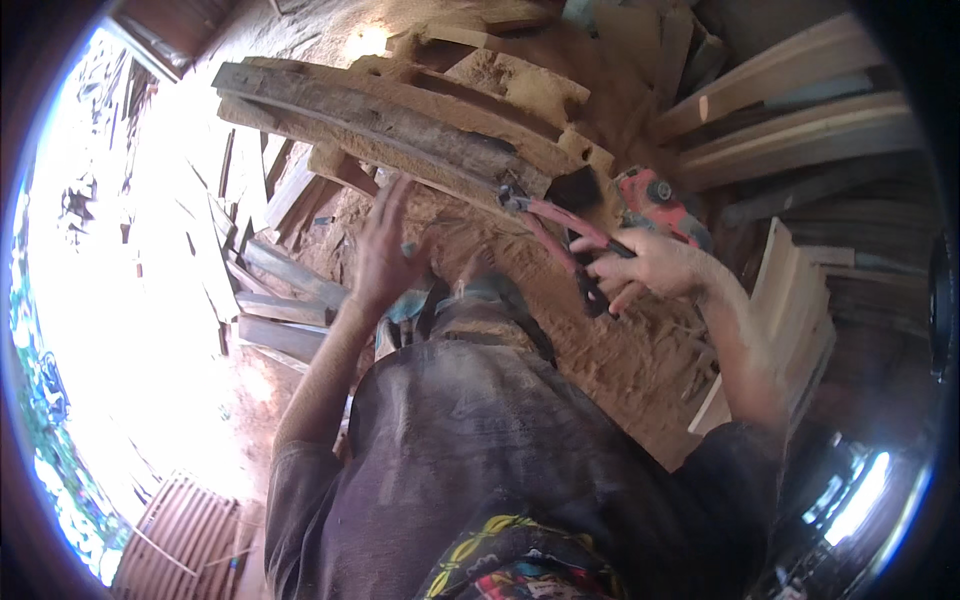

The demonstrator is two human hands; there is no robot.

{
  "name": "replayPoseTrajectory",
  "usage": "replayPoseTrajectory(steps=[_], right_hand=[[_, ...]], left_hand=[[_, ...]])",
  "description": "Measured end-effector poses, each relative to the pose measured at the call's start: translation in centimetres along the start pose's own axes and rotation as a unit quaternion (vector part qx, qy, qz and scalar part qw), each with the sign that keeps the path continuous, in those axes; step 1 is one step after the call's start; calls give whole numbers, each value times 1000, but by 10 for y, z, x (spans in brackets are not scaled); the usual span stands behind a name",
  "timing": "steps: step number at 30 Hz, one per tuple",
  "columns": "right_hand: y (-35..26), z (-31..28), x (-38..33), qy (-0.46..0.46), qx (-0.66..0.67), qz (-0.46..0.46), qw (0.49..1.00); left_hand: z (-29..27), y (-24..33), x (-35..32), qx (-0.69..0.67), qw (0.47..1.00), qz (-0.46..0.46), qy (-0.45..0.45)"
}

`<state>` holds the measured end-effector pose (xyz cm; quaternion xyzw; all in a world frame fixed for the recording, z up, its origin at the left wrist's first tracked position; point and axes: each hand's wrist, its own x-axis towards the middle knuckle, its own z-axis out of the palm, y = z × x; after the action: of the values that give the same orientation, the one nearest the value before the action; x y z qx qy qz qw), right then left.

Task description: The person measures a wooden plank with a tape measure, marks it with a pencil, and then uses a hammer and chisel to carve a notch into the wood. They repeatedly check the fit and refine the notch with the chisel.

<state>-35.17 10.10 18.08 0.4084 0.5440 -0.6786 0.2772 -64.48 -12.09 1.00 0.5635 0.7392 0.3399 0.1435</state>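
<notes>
My right hand (650,268) grips a pair of red-handled pincers (570,212). Their two handles are spread apart, and the dark metal head lies at the near edge of a long weathered wooden beam (390,122). Whether the jaws touch the wood, I cannot tell. My left hand (385,250) is raised just short of the beam, its fingers stretched out with nothing held. Right behind my right hand sits a red and black power tool (660,200), partly covered by that hand.
Sawdust-covered timber offcuts (520,85) are piled behind the beam. Long planks (800,130) lean at the far right, and a pale board (775,310) stands beside my right arm. Loose wood strips (285,305) lie to the left. Sawdust (620,370) covers the ground.
</notes>
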Motion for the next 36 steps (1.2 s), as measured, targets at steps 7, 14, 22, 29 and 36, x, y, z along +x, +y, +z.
replayPoseTrajectory(steps=[7, 14, 22, 29, 36], right_hand=[[13, 11, -34, 29, 69, 9, 997], [-12, 12, -43, 111, -73, 37, 990], [-55, -48, -25, 139, -269, -77, 950], [-78, -59, -11, 169, -278, -202, 924], [-126, -67, 6, 136, -471, -323, 809]], left_hand=[[52, 118, -8, -79, 985, 145, -53], [91, 176, 45, -28, 974, 220, -41], [119, 183, 93, -64, 987, 73, 126], [121, 190, 113, -69, 971, -8, 231], [112, 195, 128, -79, 941, -96, 316]])
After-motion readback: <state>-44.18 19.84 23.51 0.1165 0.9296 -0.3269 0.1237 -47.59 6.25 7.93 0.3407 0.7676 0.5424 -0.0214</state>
